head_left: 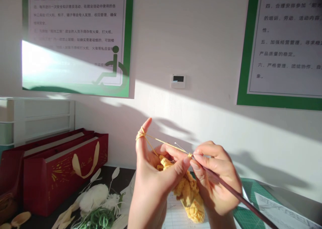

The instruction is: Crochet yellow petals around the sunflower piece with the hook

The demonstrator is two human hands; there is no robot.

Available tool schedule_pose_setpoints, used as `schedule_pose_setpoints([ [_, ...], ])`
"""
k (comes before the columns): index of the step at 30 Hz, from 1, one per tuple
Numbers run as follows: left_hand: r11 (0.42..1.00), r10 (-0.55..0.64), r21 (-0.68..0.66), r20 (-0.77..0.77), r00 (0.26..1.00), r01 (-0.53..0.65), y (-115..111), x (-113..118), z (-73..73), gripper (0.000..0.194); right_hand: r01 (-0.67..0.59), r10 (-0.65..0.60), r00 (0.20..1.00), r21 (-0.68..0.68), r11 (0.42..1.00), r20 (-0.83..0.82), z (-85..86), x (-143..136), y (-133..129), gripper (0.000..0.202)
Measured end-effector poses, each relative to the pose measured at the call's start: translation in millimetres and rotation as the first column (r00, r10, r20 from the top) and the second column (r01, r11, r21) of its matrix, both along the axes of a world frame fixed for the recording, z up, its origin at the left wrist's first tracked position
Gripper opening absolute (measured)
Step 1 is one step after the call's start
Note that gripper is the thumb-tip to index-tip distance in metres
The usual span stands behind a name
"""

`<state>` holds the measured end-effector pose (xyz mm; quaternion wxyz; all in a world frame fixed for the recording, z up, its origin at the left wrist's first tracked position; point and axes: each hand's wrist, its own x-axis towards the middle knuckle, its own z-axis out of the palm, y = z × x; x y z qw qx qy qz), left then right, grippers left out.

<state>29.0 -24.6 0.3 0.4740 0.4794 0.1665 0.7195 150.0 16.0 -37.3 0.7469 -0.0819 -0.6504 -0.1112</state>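
My left hand (156,172) pinches a piece of yellow crochet work (187,192) between thumb and fingers, its raised index finger wrapped with yellow yarn (161,141). From that finger the yarn runs taut to the hook. In my right hand (218,175) is a crochet hook with a long dark handle (233,191), its thin metal tip pointing up and left past a small yellow loop. Both hands nearly touch at the loop. The knitted piece hangs down between them, partly hidden by my left thumb.
Red gift bags (65,168) stand at the left beside white drawers (47,115). White yarn (94,198) and green yarn (97,219) lie on the dark table. Printed paper (281,210) rests on a green cutting mat (248,188) at the right.
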Motion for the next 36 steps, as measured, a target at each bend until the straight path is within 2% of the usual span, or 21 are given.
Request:
schedule_pose_setpoints([
  [1, 0.999, 0.047, 0.019, -0.007, 0.999, -0.047, -1, 0, 0.2, 0.112, 0.026, -0.026, 1.0, 0.024, 0.999, 0.002, 0.8, 0, -1, 0.031],
  [3, 0.993, 0.112, 0.042, -0.019, 0.994, -0.111, -1, -1, 0.8, 0.112, 0.0, 0.001, 0.999, 0.031, 1.0, -0.054, 2.8, -1, -4, 0.027],
  [7, 0.997, 0.073, 0.036, -0.059, 0.996, -0.071, -1, -5, 2.0, 0.11, -0.183, 0.146, 0.962, -0.152, 0.971, -0.23, 6.8, -1, -14, 0.015],
  [9, 1.0, 0.022, 0.024, -0.072, 0.997, -0.02, -2, -6, 2.5, 0.11, -0.299, 0.214, 0.927, -0.262, 0.918, -0.308, 8.9, 0, -18, 0.01],
  [12, 1.0, -0.01, 0.012, -0.075, 0.997, 0.011, -3, -8, 3.6, 0.108, -0.475, 0.32, 0.854, -0.364, 0.801, -0.41, 13.5, -1, -19, 0.015],
  [17, 0.996, -0.088, -0.002, -0.058, 0.994, 0.089, -2, -11, 5.6, 0.104, -0.665, 0.423, 0.733, -0.432, 0.609, -0.532, 20.5, -6, -13, 0.025],
  [21, 0.994, -0.108, -0.024, -0.055, 0.993, 0.107, 3, -14, 5.4, 0.105, -0.746, 0.466, 0.662, -0.455, 0.486, -0.587, 20.9, -9, -10, 0.03],
  [26, 0.994, -0.106, -0.02, -0.051, 0.993, 0.105, 4, -15, 4.9, 0.108, -0.788, 0.469, 0.614, -0.454, 0.417, -0.635, 17.3, -10, -11, 0.03],
  [31, 0.991, -0.135, -0.02, -0.048, 0.99, 0.134, 5, -14, 4.4, 0.106, -0.827, 0.556, 0.553, -0.488, 0.278, -0.62, 11.5, -13, -8, 0.03],
  [33, 0.992, -0.127, -0.008, -0.049, 0.991, 0.127, 6, -14, 3.6, 0.105, -0.823, 0.569, 0.558, -0.492, 0.286, -0.603, 11.5, -15, -8, 0.028],
  [36, 0.996, -0.086, 0.002, -0.057, 0.995, 0.086, 6, -14, 2.4, 0.109, -0.764, 0.56, 0.639, -0.519, 0.383, -0.528, 13.8, -14, -9, 0.029],
])
